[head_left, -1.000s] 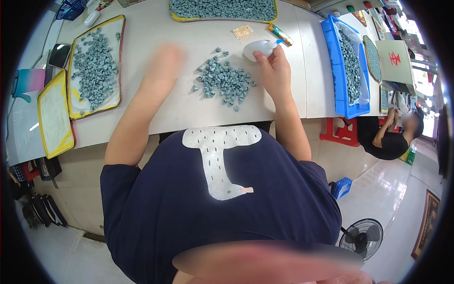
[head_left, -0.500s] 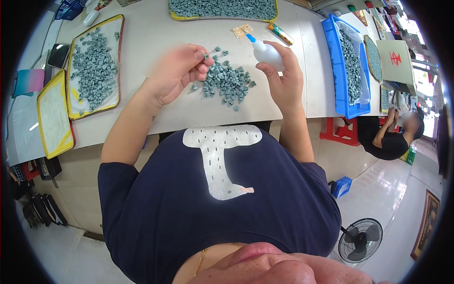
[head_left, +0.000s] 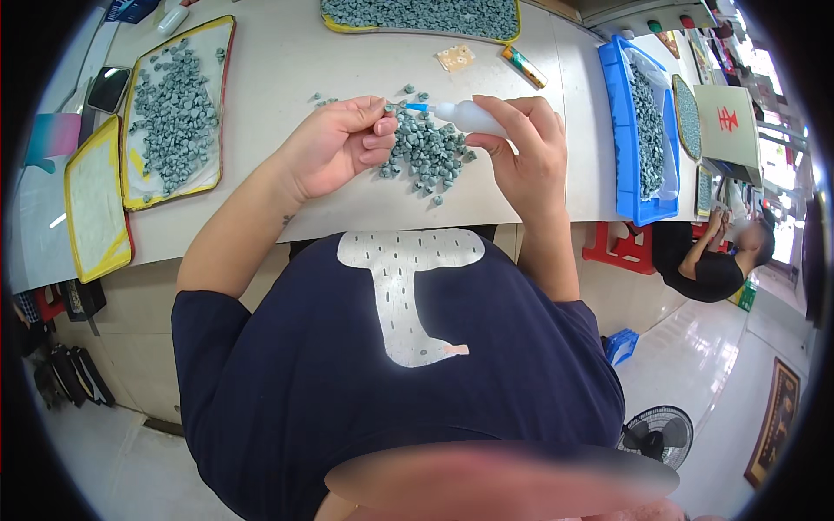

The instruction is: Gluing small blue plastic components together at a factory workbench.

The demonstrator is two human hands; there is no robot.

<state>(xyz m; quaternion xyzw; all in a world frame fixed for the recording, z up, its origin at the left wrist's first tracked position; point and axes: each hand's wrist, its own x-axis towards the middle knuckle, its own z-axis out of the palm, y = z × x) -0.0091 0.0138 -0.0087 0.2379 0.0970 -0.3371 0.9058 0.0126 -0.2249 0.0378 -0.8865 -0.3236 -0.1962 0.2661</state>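
Furthest to the left of the frame, an empty yellow-rimmed tray (head_left: pixel 94 208) is seen on the pale table (head_left: pixel 287 69), and just right of it a second yellow-rimmed tray (head_left: pixel 178 113) is filled with small grey-green pieces. Toward the upper middle, the left hand (head_left: pixel 334 148) is held above the table edge with its fingertips pinched together at a spot too small for the held thing to be made out. Just right of it, a loose pile of grey-green pieces (head_left: pixel 426 152) is spread on the table between both hands. A small white squeeze bottle (head_left: pixel 469 117) with a blue nozzle is grasped in the right hand (head_left: pixel 526 156), its tip pointed left toward the pinched fingers of the left hand. Along the top edge, another tray of pieces (head_left: pixel 421 16) is partly shown. Further right, a blue bin (head_left: pixel 638 130) of the same pieces is set near the table's end, and a seated person (head_left: pixel 712 256) is seen at the right edge.
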